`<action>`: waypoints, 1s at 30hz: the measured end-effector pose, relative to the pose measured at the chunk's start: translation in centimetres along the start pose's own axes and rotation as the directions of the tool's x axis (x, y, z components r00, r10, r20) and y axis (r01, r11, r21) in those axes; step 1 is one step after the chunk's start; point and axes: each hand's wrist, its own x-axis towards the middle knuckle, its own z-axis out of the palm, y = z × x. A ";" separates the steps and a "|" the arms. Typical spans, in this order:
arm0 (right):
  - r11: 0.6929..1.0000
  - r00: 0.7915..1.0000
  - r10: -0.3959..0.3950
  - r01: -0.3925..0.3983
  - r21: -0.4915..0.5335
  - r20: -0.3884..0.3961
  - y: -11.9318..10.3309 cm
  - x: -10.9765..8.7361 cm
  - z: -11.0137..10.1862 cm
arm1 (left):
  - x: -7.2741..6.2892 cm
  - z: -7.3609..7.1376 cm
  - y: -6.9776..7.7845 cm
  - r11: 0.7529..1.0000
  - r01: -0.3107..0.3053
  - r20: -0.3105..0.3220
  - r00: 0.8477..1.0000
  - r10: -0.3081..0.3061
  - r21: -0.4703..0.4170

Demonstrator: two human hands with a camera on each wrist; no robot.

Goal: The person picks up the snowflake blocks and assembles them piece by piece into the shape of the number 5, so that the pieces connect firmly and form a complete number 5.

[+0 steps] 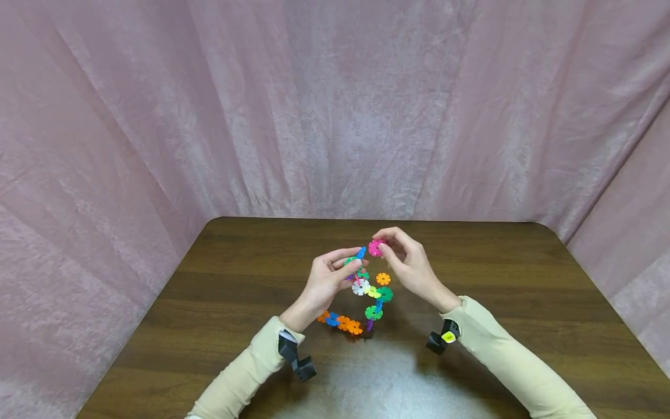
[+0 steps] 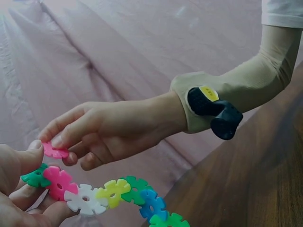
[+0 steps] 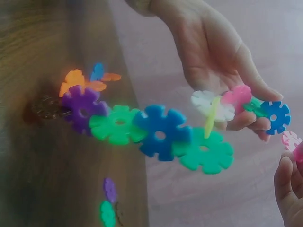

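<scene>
My left hand (image 1: 325, 279) grips one end of a chain of notched plastic flower discs, its fingers around a green disc (image 3: 255, 108) beside a blue disc (image 3: 277, 117) at the tip. From there the chain runs through pink (image 2: 60, 183), white (image 1: 360, 286), yellow (image 2: 112, 193), green, blue and green discs to a purple disc (image 3: 84, 109). Slightly right of the blue tip, my right hand (image 1: 410, 265) pinches a pink disc (image 1: 375, 248) between thumb and fingers, apart from the chain. Part of the held end is hidden by the left fingers.
The chain's lower part, with orange discs (image 1: 342, 323) and a blue disc (image 1: 332, 319), lies low over the brown wooden table (image 1: 235, 262). An orange disc (image 1: 383, 279) shows beyond the chain. A purple disc (image 3: 110, 189) and a green disc (image 3: 107, 213) lie apart. Pink curtains (image 1: 335, 116) hang behind.
</scene>
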 end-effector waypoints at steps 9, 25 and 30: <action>0.995 0.996 -0.092 0.092 -0.023 0.016 -0.8 0.4 0.0 | 0.1 -0.1 0.0 0.999 -0.018 0.001 1.000 0.018 0.049; 0.960 0.965 -0.263 0.264 -0.096 0.024 0.7 0.6 -0.8 | -0.4 0.5 0.6 0.996 -0.047 0.029 0.999 0.045 0.077; 0.969 0.972 -0.232 0.233 -0.078 0.021 -0.6 1.0 -1.3 | -0.3 1.3 1.1 0.996 -0.062 0.018 0.998 0.061 0.060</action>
